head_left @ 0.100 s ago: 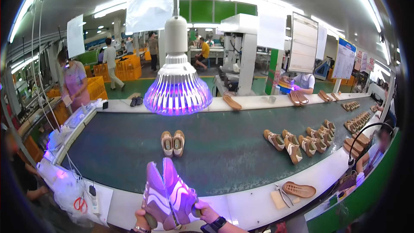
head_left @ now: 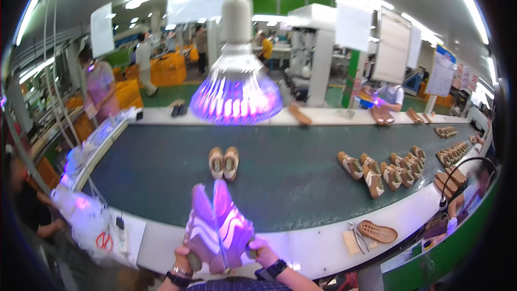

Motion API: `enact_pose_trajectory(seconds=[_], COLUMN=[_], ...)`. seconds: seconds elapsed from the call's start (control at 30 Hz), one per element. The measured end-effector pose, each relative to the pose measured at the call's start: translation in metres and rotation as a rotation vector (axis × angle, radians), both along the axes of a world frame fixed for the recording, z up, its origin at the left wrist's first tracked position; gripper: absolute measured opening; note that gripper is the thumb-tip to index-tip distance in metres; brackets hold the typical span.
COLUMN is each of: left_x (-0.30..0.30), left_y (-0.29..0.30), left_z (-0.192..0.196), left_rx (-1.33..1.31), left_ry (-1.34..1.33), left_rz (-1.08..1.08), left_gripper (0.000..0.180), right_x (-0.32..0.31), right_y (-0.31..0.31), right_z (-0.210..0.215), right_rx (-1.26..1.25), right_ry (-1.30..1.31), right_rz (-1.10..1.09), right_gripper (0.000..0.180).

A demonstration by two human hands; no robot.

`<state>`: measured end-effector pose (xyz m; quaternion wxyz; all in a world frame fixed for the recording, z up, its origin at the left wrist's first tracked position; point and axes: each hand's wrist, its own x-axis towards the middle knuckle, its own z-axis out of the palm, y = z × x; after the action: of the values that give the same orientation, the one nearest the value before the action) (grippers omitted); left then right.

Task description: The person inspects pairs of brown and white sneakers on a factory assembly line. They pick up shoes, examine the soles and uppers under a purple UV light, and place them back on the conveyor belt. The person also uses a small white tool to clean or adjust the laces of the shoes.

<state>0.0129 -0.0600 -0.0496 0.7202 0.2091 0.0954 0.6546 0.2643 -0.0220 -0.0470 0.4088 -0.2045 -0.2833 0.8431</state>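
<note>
Held side by side in front of me are two sneakers, lit purple, their toes pointing up and away and their wavy-striped sides toward me. My left hand (head_left: 183, 260) is closed round the heel end of the left sneaker (head_left: 201, 233). At the heel of the right sneaker (head_left: 235, 230), my right hand (head_left: 263, 251) grips with its fingers partly hidden by the shoe. The two shoes touch or nearly touch along the middle. Above and beyond them hangs a lamp (head_left: 236, 89) glowing purple. Past the toes, a pair of tan shoes (head_left: 223, 163) stands on the green belt (head_left: 280, 183).
Several sneakers (head_left: 373, 180) stand on the belt at the right. Pliers (head_left: 359, 238) and a brown sole (head_left: 378, 231) lie on the white near ledge (head_left: 318, 248). Red-handled scissors (head_left: 104, 241) and a power strip (head_left: 123, 236) are at left. Other people work around the line.
My view has turned slightly left and down, so the surroundings sit higher and farther right. Both hands keep hold of the sneakers, which have hardly moved otherwise.
</note>
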Motion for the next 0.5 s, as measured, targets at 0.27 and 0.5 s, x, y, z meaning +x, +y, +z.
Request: enact_pose_trajectory(seconds=[0.27,0.5], left_x=[0.006,0.009], left_y=[-0.020,-0.030], left_z=[0.019,0.029], left_rx=[-0.221,-0.191], left_ry=[0.342,0.457], left_rz=[-0.082,0.016], left_gripper=[0.085,0.090], right_x=[0.014,0.021], right_y=[-0.007,-0.010], right_z=[0.040,0.031], right_rx=[0.090,0.099], right_ry=[-0.025,-0.166], right_rz=[-0.142,-0.122], right_gripper=[0.086,0.094])
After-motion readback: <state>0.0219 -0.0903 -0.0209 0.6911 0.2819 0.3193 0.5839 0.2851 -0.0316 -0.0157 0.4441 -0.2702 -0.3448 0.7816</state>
